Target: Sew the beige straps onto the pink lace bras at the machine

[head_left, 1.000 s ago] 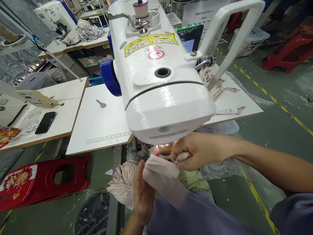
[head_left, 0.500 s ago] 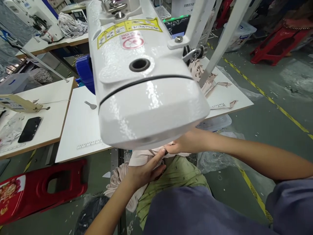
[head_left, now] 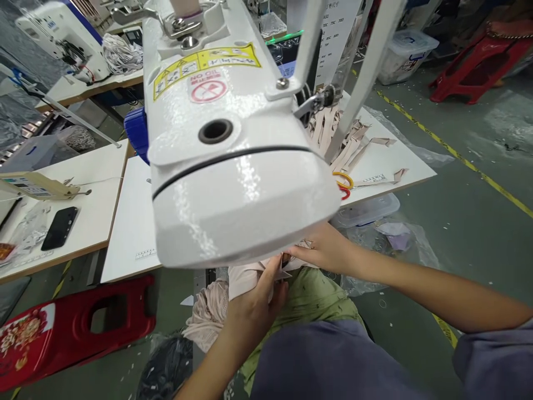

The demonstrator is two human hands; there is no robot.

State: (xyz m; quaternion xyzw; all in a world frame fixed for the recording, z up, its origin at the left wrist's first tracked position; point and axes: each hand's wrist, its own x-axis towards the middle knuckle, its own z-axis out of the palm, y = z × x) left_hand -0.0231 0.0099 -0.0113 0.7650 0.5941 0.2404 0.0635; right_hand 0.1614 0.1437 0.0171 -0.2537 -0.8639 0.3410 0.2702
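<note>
Pale beige fabric (head_left: 244,279) lies over my lap just below the near end of the white sewing machine (head_left: 245,205). My left hand (head_left: 258,297) is closed on the fabric, thumb and fingers pinching an edge of it. My right hand (head_left: 322,250) grips the same fabric close by; its fingertips are partly hidden under the machine head. The two hands nearly meet, with a small folded corner of cloth showing between them. A heap of gathered beige fabric (head_left: 210,311) hangs to the left of my left hand.
Orange-and-red scissors handles (head_left: 343,180) and cut beige strips (head_left: 353,139) lie on the white table (head_left: 400,153) right of the machine. A black phone (head_left: 59,228) rests on the left table. Below it stands a red stool (head_left: 75,328). A clear lid (head_left: 370,211) sits under the table edge.
My view has shifted slightly, so the machine appears further left and the scissors handles now show. Both hands stay on the fabric, and a folded corner now sticks out between them.
</note>
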